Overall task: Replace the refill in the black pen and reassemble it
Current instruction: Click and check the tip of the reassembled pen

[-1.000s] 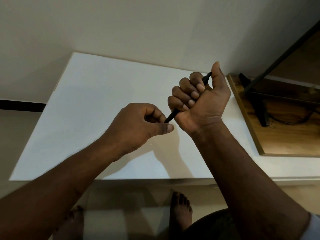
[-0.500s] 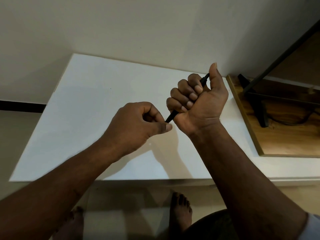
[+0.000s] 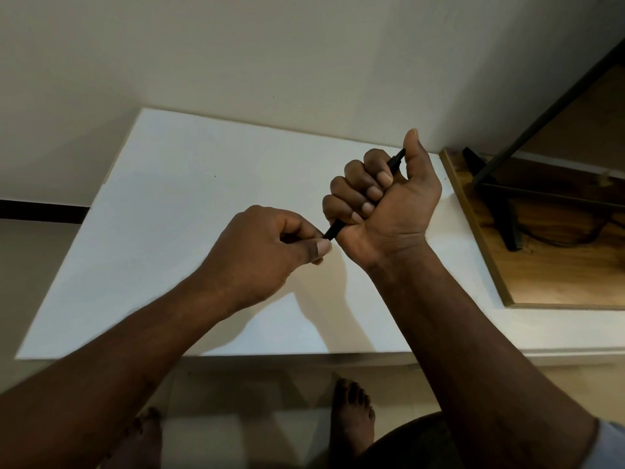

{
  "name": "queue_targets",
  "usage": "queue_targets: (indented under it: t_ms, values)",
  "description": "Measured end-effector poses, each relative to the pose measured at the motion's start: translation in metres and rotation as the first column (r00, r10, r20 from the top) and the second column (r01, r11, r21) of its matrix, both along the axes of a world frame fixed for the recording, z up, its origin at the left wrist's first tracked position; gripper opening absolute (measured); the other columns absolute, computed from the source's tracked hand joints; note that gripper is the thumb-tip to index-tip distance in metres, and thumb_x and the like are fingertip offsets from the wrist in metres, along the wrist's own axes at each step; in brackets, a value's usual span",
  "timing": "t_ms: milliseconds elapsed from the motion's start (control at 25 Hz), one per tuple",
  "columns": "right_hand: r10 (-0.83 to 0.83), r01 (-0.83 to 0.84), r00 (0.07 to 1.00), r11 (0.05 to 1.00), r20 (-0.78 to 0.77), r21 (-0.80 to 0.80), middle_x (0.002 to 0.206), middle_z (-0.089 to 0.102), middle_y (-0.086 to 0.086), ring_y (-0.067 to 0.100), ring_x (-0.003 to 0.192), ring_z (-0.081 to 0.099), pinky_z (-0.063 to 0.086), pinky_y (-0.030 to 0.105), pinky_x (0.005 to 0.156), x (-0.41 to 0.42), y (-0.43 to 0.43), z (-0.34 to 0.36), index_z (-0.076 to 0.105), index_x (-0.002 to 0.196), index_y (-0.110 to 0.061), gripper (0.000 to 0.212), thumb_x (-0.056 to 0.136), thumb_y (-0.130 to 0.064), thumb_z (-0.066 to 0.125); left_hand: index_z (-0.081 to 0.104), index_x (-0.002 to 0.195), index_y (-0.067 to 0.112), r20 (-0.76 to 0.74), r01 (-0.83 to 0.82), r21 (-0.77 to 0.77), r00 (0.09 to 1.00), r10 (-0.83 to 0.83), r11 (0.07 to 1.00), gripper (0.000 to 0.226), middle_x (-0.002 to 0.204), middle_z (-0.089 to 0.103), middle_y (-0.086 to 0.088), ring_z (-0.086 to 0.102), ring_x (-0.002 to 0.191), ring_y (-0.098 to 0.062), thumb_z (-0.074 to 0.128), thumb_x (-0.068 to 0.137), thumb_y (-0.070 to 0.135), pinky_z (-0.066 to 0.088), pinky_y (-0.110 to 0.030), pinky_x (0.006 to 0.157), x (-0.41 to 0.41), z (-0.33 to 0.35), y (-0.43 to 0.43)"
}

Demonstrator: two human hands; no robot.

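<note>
Snugly round black pen [image 3: 333, 229]: right hand [image 3: 385, 201].

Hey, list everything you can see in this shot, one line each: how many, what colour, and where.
pen: one, black, held above the table between both hands
table: one, white, against the wall, under the hands
wooden top: one, brown, right of the table
stand: one, black, on the wooden top
wall: one, off-white, behind the table
skirting strip: one, black, far left, at the foot of the wall
sleeve: one, pale, bottom right corner
feet: two, bare, on the floor below the table's near edge
left hand: one, pinches the pen's lower end
right hand: one, fist curled round the pen's barrel, thumb up
</note>
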State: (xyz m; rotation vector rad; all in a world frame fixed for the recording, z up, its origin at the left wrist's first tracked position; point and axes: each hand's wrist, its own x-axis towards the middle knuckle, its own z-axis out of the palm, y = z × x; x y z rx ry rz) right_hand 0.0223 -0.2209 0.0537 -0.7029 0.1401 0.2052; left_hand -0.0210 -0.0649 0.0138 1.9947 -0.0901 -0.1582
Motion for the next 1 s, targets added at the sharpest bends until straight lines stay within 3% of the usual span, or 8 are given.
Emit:
queue_targets:
  t_ms: [200,320,600,800,1000]
  values:
    - [-0.005,0.005,1.0,1.0,-0.005,0.017,0.049,0.022,-0.005,0.011,0.043,0.012,0.012,0.023,0.044,0.002,-0.003,0.001,0.028,0.06,-0.019,0.057,0.102,-0.055,0.044,0.082,0.085,0.034,-0.052,0.044,-0.074,0.998,-0.047,0.996,0.016,0.085,0.08,0.022,0.071,0.083,0.004,0.072,0.089,0.047,0.053,-0.026,0.07,0.002,0.001,0.001]
    - [-0.025,0.027,0.999,0.998,-0.028,0.063,0.049,0.022,-0.005,0.01,0.041,0.015,0.014,0.022,0.042,0.006,-0.009,0.003,0.029,0.06,-0.02,0.056,0.101,-0.053,0.045,0.082,0.088,0.035,-0.101,-0.017,-0.168,0.995,0.0,0.986,0.025,0.088,0.081,0.02,0.074,0.082,0.0,0.066,0.092,0.054,0.052,-0.025,0.068,0.006,0.001,0.006]
    - [-0.1,0.111,0.992,0.985,-0.082,0.132,0.052,0.022,-0.006,0.011,0.039,0.016,0.014,0.022,0.041,0.01,-0.017,0.004,0.031,0.06,-0.02,0.047,0.099,-0.043,0.045,0.082,0.09,0.035,-0.16,-0.039,-0.186,0.987,0.009,0.982,0.019,0.089,0.082,0.015,0.075,0.079,-0.002,0.066,0.098,0.042,0.051,-0.024,0.068,0.007,-0.001,0.008]
    - [-0.124,0.133,0.989,0.984,-0.084,0.119,0.052,0.023,-0.006,0.01,0.039,0.017,0.015,0.022,0.041,0.011,-0.018,0.003,0.032,0.06,-0.02,0.051,0.099,-0.049,0.046,0.082,0.092,0.033,-0.163,-0.032,-0.19,0.987,0.0,0.981,0.017,0.089,0.082,0.015,0.075,0.077,-0.002,0.067,0.098,0.038,0.051,-0.023,0.067,0.006,0.0,0.007]
    - [-0.124,0.133,0.989,0.984,-0.082,0.121,0.053,0.022,-0.006,0.011,0.039,0.016,0.015,0.022,0.042,0.012,-0.018,0.002,0.032,0.059,-0.02,0.047,0.098,-0.042,0.045,0.082,0.092,0.034,-0.152,0.0,-0.191,0.988,-0.03,0.982,0.015,0.088,0.082,0.015,0.076,0.08,-0.004,0.069,0.098,0.029,0.051,-0.024,0.068,0.005,0.001,0.006]
